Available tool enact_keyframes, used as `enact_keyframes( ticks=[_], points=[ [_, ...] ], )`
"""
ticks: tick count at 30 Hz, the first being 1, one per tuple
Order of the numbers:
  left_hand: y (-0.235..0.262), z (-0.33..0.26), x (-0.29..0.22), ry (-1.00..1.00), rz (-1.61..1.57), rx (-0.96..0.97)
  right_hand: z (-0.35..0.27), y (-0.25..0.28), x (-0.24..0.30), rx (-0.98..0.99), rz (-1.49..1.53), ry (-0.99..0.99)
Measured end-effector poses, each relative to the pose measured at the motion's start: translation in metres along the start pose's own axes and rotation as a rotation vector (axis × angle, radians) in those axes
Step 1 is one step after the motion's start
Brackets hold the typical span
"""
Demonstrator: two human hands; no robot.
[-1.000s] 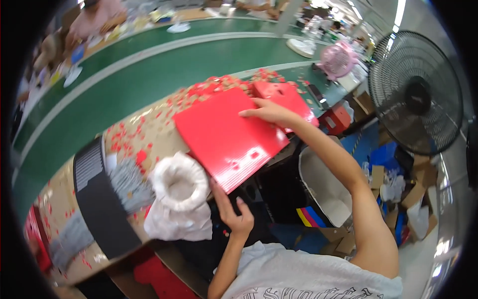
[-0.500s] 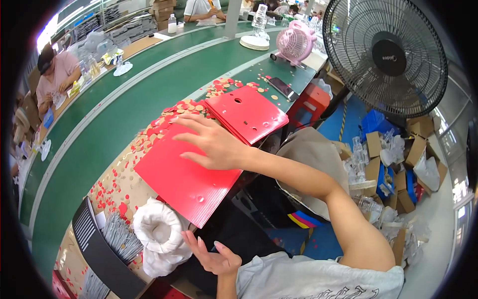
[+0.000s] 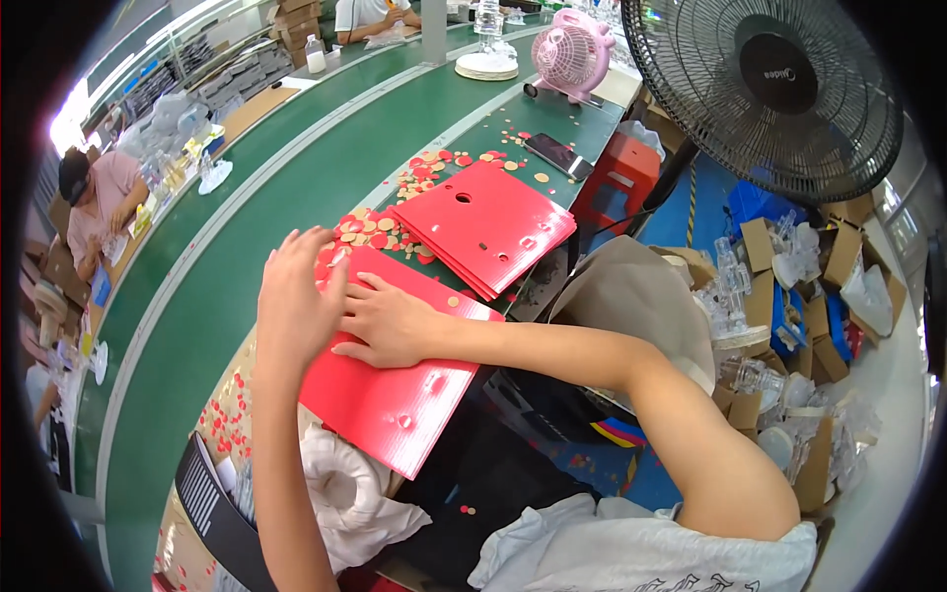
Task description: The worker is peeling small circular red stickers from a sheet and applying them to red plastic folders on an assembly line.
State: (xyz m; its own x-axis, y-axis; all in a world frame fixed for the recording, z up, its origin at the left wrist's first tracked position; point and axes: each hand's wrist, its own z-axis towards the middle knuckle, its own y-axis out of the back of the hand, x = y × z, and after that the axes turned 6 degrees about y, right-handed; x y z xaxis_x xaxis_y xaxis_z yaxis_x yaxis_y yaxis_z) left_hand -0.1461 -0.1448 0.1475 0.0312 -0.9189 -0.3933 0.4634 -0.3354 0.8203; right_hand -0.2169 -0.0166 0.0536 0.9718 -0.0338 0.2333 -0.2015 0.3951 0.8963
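Note:
A glossy red corrugated plastic sheet (image 3: pixel 395 414) lies near me on the bench. My right hand (image 3: pixel 390 324) rests flat on it, fingers spread. My left hand (image 3: pixel 299 296) is at the sheet's far left side, close to my right fingertips. Its fingers are bent, apart from the thumb, and I see nothing held. A stack of red sheets (image 3: pixel 493 222) with punched holes lies just beyond, slightly fanned. Loose red and tan discs (image 3: pixel 380 232) are scattered along the far side of the sheets. One small tan disc (image 3: pixel 453 301) sits on the near sheet.
A white cloth bundle (image 3: pixel 340 483) and a black curved holder (image 3: pixel 212 513) stand at the near left. Farther off are a phone (image 3: pixel 558 156), a pink fan (image 3: pixel 572 54) and a large black fan (image 3: pixel 774 84). Boxes with clear parts (image 3: pixel 789 296) fill the floor at right.
My left hand has risen from beside the cloth bundle to the sheet's far left side. My right hand has come down flat on the sheet. The view has shifted a little.

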Motion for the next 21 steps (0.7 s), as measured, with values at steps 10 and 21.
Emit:
enact_keyframes(
  ticks=[10, 21],
  points=[
    [-0.094, 0.006, 0.076, 0.354, -0.298, -0.027, -0.005, -0.008, -0.007, -0.205, 0.051, 0.065],
    [-0.086, 0.007, 0.071, 0.385, -0.274, 0.042, -0.002, -0.006, -0.007, -0.246, 0.107, 0.060]
  ],
)
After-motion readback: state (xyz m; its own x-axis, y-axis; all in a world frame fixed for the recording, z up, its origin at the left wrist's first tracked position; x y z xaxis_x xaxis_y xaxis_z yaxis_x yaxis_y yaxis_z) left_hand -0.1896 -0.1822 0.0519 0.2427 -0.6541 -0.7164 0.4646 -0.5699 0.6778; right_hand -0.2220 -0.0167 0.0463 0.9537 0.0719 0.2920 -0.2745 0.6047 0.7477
